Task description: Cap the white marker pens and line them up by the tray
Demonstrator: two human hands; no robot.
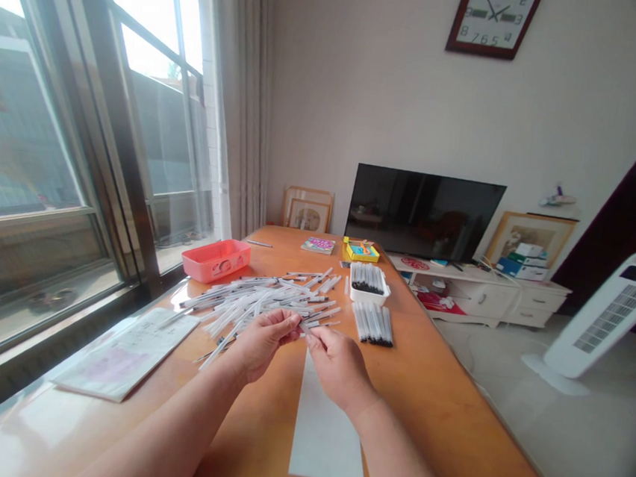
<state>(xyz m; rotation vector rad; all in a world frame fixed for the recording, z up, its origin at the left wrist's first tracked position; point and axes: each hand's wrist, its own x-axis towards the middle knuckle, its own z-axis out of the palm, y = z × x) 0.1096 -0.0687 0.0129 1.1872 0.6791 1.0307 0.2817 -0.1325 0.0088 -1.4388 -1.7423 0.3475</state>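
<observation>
My left hand (pixel 270 339) and my right hand (pixel 339 364) meet over the near edge of a loose pile. Both are closed in a pinch on a thin pen part (pixel 305 328) between the fingertips; its detail is too small to make out. Just beyond, the pile of translucent tubes and thin dark pen refills (pixel 259 298) lies in all directions. To the right, a row of clear pens with black ends (pixel 371 324) lies side by side. Behind it, a white box (pixel 369 298) holds several more. A white paper strip (pixel 326 442) lies partly under my right hand.
A pink plastic basket (pixel 215 260) stands left of the pile, near the window. A paper booklet (pixel 127 355) lies at the left. Toward the far end are a colourful book (pixel 318 245) and a yellow box (pixel 362 252). Right of the wooden table (pixel 444 446) stands a white tower fan (pixel 605 326).
</observation>
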